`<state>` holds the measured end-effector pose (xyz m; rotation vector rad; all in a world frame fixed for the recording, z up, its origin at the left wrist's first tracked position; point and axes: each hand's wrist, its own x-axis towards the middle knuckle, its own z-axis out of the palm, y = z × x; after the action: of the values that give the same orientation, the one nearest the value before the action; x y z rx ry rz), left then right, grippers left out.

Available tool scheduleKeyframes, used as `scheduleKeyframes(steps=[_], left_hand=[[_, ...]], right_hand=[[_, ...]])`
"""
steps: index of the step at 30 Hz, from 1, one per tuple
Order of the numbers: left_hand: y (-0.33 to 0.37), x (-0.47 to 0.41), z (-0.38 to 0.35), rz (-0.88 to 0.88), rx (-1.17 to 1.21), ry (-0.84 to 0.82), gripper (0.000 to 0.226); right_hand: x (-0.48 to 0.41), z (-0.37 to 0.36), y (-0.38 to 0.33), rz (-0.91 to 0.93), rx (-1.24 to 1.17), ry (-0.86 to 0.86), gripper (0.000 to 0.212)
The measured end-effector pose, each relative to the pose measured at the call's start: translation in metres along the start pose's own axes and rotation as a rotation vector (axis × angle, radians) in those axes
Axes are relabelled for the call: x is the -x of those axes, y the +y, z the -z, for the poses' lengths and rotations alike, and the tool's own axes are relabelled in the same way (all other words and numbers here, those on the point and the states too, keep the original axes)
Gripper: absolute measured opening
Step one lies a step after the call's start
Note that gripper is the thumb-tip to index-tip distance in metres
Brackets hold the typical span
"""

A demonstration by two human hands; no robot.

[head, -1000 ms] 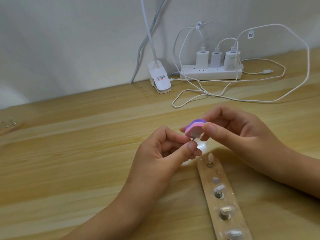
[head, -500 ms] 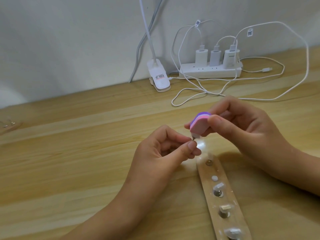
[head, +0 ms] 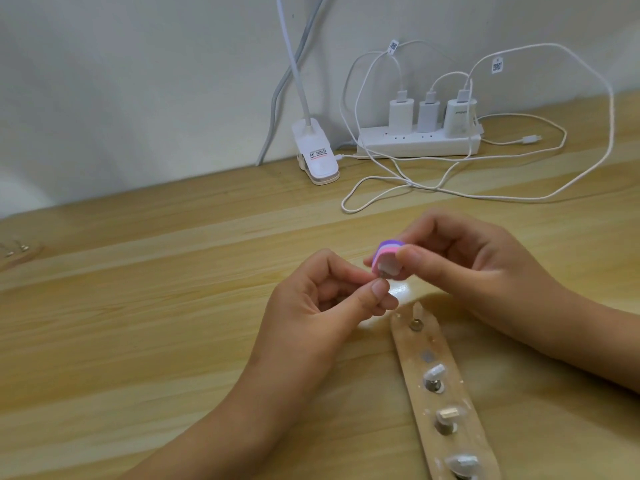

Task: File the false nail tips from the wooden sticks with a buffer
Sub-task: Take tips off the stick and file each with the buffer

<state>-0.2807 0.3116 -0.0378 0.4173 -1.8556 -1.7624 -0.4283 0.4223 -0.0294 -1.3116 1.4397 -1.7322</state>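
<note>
Item: buffer (head: 388, 253), pinched in your right hand (head: 485, 268). Change: tipped up half a second ago, now down against the nail tip (head: 383, 272) that your left hand (head: 322, 306) pinches. Status: filing strokes likely under way. Other tips wait on the wooden stick (head: 412, 348).

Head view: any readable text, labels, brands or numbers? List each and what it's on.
Lamp clip sticker: red and black print, too small to read.
Rightmost charger: faint grey word, too blurred to read.
Cable tag and second tag: QR-style codes, no legible characters.
Nothing quotable.
</note>
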Motion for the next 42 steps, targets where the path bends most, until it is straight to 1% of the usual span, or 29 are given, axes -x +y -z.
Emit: scheduleKeyframes(steps=[2,5,8,11,14,15,17,19,22,26,28,30,31,33,37,40,42], left_hand=[[0.0005,-0.0004,0.0002,0.004,-0.005,0.001,0.016],[0.0004,-0.0006,0.0001,-0.001,0.007,0.016,0.019],[0.0009,-0.0006,-0.0002,-0.008,-0.003,0.023,0.019],[0.0015,-0.0007,0.0002,-0.002,0.002,0.027,0.023],[0.0011,-0.0020,0.0004,0.004,0.011,0.040,0.025],[0.0009,-0.0024,0.0008,0.009,0.013,0.044,0.025],[0.0003,-0.0024,0.0016,0.013,0.008,0.047,0.026],[0.0000,-0.0024,0.0016,0.010,0.007,0.047,0.025],[0.0001,-0.0024,0.0009,0.009,0.020,0.043,0.027],[0.0007,-0.0022,0.0007,0.009,0.030,0.042,0.026],[0.0006,-0.0023,0.0002,0.015,0.031,0.044,0.025],[0.0001,-0.0028,0.0004,0.022,0.033,0.048,0.026],[-0.0002,-0.0030,0.0008,0.024,0.031,0.048,0.026],[-0.0009,-0.0033,0.0013,0.025,0.028,0.044,0.026],[-0.0013,-0.0030,0.0023,0.018,0.043,0.051,0.025],[-0.0014,-0.0023,0.0027,0.014,0.039,0.046,0.025],[-0.0017,-0.0026,0.0033,0.009,0.044,0.047,0.024]], right_hand=[[-0.0003,0.0008,0.0001,0.019,-0.005,0.016,0.024],[-0.0009,0.0014,0.0003,-0.019,0.003,-0.027,0.025],[-0.0001,0.0016,0.0012,0.030,0.005,-0.005,0.024],[-0.0006,0.0023,0.0026,-0.008,-0.008,-0.016,0.022],[0.0001,0.0026,0.0029,0.065,0.013,-0.025,0.020],[-0.0003,0.0024,0.0040,0.062,0.017,-0.040,0.020],[-0.0029,0.0037,0.0072,-0.006,0.012,-0.042,0.023],[-0.0037,0.0054,0.0090,-0.032,0.017,-0.034,0.028],[-0.0006,0.0041,0.0056,0.019,0.025,-0.072,0.032],[-0.0005,0.0040,0.0042,-0.009,0.065,-0.054,0.031],[0.0015,0.0043,0.0028,0.062,0.087,-0.015,0.031],[0.0025,0.0025,0.0019,0.123,0.159,-0.013,0.031],[0.0019,0.0020,0.0024,0.120,0.196,-0.023,0.030],[0.0000,0.0026,0.0035,0.067,0.186,-0.024,0.030],[0.0004,0.0032,0.0043,0.102,0.206,-0.026,0.030],[-0.0001,0.0039,0.0051,0.051,0.176,-0.028,0.030],[0.0004,0.0043,0.0057,0.092,0.194,-0.018,0.030]])
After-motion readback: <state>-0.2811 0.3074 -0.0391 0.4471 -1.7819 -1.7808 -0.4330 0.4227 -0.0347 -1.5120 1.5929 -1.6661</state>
